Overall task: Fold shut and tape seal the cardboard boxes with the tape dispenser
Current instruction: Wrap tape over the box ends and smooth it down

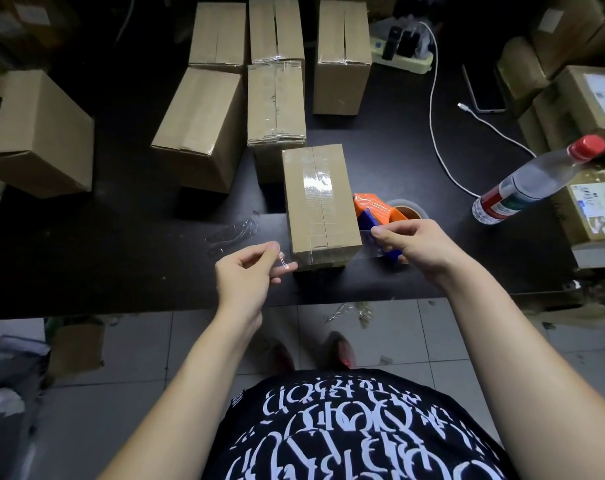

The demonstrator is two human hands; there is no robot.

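The left grip pinched a curled tape scrap at the near corner of the box. The right grip pinched the tape end just beside the tape dispenser on the counter. The film looked thin and clingy, probably best held by its edges.

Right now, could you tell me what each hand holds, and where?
Both pinch clear tape: the left hand an end at the near corner of the box, the right hand the strip beside the tape dispenser.
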